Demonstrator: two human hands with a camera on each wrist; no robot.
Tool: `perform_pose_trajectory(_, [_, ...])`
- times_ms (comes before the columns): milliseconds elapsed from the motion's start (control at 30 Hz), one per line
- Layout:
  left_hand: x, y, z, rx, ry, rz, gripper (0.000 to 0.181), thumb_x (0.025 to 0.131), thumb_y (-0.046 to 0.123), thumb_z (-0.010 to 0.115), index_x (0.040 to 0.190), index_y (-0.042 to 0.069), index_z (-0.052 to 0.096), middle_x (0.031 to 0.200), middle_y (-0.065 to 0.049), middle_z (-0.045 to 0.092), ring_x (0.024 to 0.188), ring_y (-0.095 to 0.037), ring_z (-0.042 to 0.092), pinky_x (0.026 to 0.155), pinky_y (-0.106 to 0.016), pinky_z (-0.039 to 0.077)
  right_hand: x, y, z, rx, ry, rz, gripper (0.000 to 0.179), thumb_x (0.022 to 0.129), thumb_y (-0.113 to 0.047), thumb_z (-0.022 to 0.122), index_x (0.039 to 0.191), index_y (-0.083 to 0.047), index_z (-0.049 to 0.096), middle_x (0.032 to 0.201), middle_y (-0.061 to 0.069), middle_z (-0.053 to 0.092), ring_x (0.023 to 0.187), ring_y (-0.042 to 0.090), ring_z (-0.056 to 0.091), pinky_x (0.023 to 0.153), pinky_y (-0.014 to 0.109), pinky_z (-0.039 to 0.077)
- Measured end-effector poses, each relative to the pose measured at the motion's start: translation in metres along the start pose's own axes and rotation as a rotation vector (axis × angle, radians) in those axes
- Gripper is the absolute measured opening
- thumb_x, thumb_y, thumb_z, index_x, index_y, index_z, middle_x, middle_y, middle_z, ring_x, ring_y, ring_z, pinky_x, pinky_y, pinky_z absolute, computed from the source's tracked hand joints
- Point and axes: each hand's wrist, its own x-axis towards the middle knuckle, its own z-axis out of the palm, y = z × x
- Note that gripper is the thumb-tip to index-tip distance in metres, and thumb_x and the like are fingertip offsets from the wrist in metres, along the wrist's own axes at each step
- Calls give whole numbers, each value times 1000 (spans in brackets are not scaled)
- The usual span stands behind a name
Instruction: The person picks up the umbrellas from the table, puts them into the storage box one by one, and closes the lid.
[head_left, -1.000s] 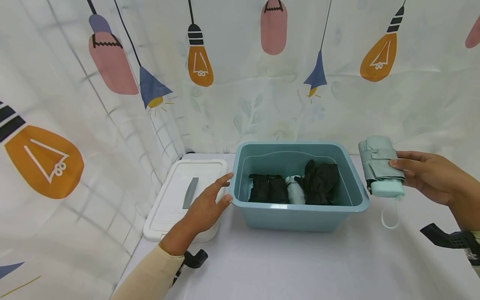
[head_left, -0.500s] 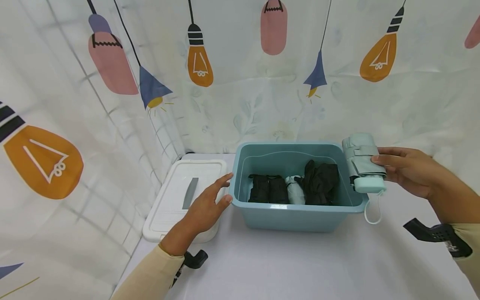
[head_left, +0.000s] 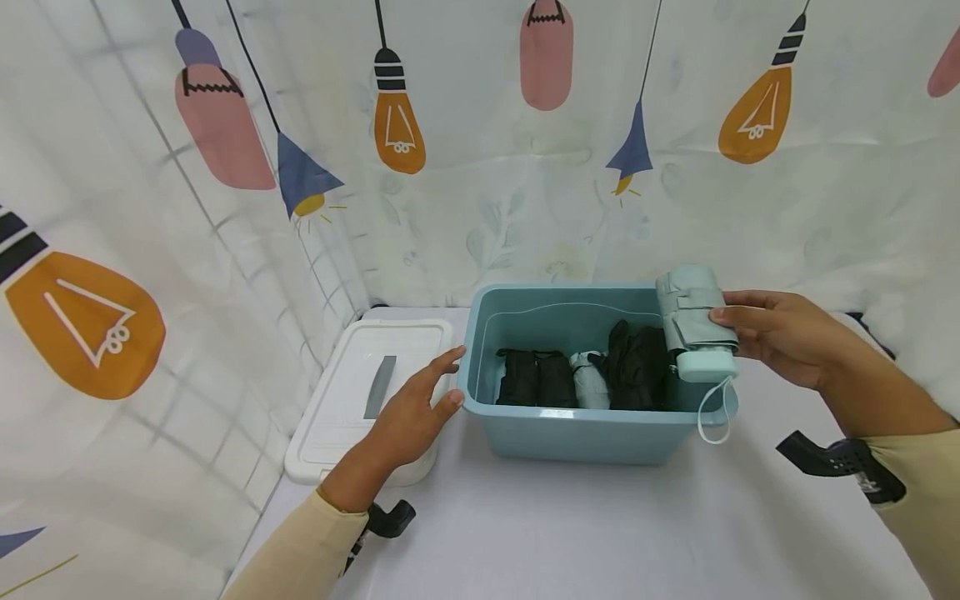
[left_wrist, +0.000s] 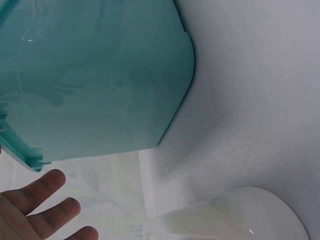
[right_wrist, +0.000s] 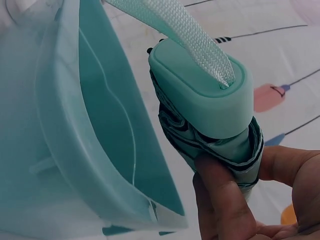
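Observation:
My right hand [head_left: 780,333] grips a folded pale mint umbrella [head_left: 693,321] over the right end of the blue-green bin [head_left: 577,437]. Its flat handle end [right_wrist: 200,95] and wrist strap [right_wrist: 195,42] show close up in the right wrist view, beside the bin's rim. Fingers and thumb pinch the rolled cloth. With fingers spread, my left hand [head_left: 416,408] touches the bin's left rim. Inside the bin stand black folded bundles [head_left: 536,379], a pale mint bundle [head_left: 590,382] and a loose black cloth bundle [head_left: 641,367], partly behind the held umbrella.
A white lid [head_left: 360,400] with a grey handle lies left of the bin, under my left forearm. The bin stands on a white-covered table [head_left: 570,533]. A printed curtain [head_left: 495,183] hangs close behind and along the left side.
My right hand has carried the umbrella leftward, from beside the bin to over its right end. The left hand has stayed at the rim.

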Motion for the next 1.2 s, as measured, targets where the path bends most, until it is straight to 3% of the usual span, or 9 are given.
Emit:
perform_pose_trajectory(133, [0, 0, 0, -1, 1, 1, 67, 102, 67, 44, 161, 42, 27, 146, -8, 56, 136, -36, 49, 99, -68, 43, 3, -5, 9, 5, -3, 14, 81, 106, -29, 59, 160, 7, 10, 141, 13, 41, 101, 10, 65, 88, 24, 54])
perform_pose_trajectory(267, [0, 0, 0, -3, 2, 1, 67, 102, 67, 43, 161, 41, 28, 146, -8, 56, 136, -37, 49, 99, -68, 43, 7, -9, 16, 4, -18, 22, 82, 106, -30, 59, 161, 6, 9, 149, 21, 34, 102, 11, 64, 87, 24, 53])
perform_pose_trajectory(667, [-1, 1, 0, -2, 1, -7, 66, 102, 65, 45, 162, 41, 27, 146, -7, 55, 136, -37, 49, 99, -68, 43, 15, -15, 34, 6, -38, 28, 79, 105, -28, 63, 159, 5, 17, 143, 21, 40, 104, 15, 63, 88, 26, 54])
perform_pose_trajectory(1000, [-1, 3, -1, 9, -6, -30, 65, 103, 62, 46, 162, 41, 27, 147, -8, 55, 137, -38, 49, 100, -70, 42, 19, -17, 44, 7, -38, 39, 84, 103, -32, 65, 159, 6, 15, 151, 26, 35, 112, 23, 59, 89, 27, 54])
perform_pose_trajectory(1200, [0, 4, -1, 7, -7, -29, 65, 103, 62, 46, 162, 41, 27, 147, -8, 54, 136, -38, 49, 100, -69, 42, 20, -18, 49, 29, -39, 56, 85, 102, -32, 66, 159, 5, 15, 150, 27, 35, 108, 23, 63, 89, 30, 55])
